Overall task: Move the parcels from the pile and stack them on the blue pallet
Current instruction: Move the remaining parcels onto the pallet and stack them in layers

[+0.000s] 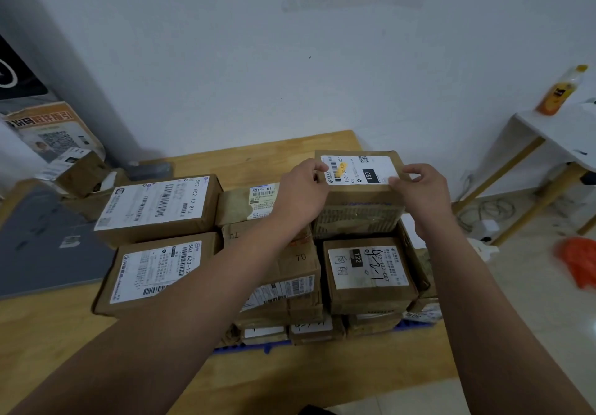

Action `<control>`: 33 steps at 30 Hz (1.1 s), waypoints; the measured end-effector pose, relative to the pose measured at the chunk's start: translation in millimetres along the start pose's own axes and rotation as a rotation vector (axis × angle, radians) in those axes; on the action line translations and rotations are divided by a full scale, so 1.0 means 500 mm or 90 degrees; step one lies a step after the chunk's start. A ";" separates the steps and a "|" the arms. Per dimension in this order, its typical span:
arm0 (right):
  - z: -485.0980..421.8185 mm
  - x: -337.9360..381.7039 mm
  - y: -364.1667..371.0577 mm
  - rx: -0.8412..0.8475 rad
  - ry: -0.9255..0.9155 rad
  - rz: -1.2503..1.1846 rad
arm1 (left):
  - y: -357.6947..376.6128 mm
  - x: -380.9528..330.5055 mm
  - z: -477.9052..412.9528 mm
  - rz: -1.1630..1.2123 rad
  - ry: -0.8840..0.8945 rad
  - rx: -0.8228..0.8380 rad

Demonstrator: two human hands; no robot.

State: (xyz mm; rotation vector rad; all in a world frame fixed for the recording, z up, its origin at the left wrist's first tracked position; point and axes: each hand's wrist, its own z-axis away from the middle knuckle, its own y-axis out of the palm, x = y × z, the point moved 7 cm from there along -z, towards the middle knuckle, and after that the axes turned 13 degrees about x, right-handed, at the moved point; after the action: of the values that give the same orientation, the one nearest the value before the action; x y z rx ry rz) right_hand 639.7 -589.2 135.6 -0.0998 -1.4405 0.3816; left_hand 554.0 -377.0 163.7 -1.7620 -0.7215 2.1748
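Note:
A brown cardboard parcel (358,201) with a white label marked 150 sits at the back right of the stack. My left hand (300,192) grips its left edge and my right hand (422,193) grips its right edge. Several other labelled parcels fill the stack, among them one marked 122 (367,272) just in front and two flat ones (158,208) on the left. The blue pallet (416,324) shows only as a thin strip under the front of the stack. Both forearms reach over the parcels.
The stack rests on a wooden table (290,376) against a white wall. More parcels (80,172) lie at the left, beside a grey mat (42,240). A white side table (548,130) with an orange bottle (559,92) stands at the right; cables and an orange bag (577,263) lie on the floor.

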 end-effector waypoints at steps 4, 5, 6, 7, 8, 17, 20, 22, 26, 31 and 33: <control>0.003 -0.002 0.003 0.005 0.008 0.005 | -0.001 0.006 0.005 -0.025 -0.008 0.008; 0.005 -0.003 0.006 0.008 0.010 0.005 | -0.001 0.010 0.006 -0.032 -0.010 0.010; 0.006 -0.004 0.008 0.010 0.011 0.006 | -0.001 0.013 0.007 -0.035 -0.010 0.013; 0.008 -0.005 0.010 0.011 0.009 0.003 | -0.001 0.015 0.007 -0.034 -0.010 0.015; 0.010 -0.005 0.012 0.010 0.007 -0.001 | -0.002 0.018 0.007 -0.031 -0.009 0.016; 0.011 0.008 0.016 0.010 -0.003 -0.001 | -0.012 0.025 0.005 -0.001 -0.005 0.011; 0.012 0.005 0.019 0.011 -0.004 -0.004 | -0.015 0.031 0.006 -0.001 -0.012 0.012; 0.014 0.003 0.021 0.008 -0.007 0.005 | -0.018 0.032 0.008 -0.003 -0.009 0.012; 0.017 -0.001 0.022 0.007 -0.005 -0.001 | -0.037 0.021 0.017 0.003 0.001 -0.005; 0.020 -0.001 0.022 0.004 -0.027 0.002 | -0.075 0.040 0.013 -0.010 -0.018 -0.058; 0.019 -0.001 0.023 0.005 -0.031 0.006 | -0.083 0.046 0.015 -0.035 -0.020 -0.061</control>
State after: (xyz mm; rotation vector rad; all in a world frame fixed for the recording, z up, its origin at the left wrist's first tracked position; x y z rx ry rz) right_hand 628.2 -580.1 133.0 -0.0904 -1.4873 0.3996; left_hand 536.6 -332.3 166.9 -1.7350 -0.8853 2.1696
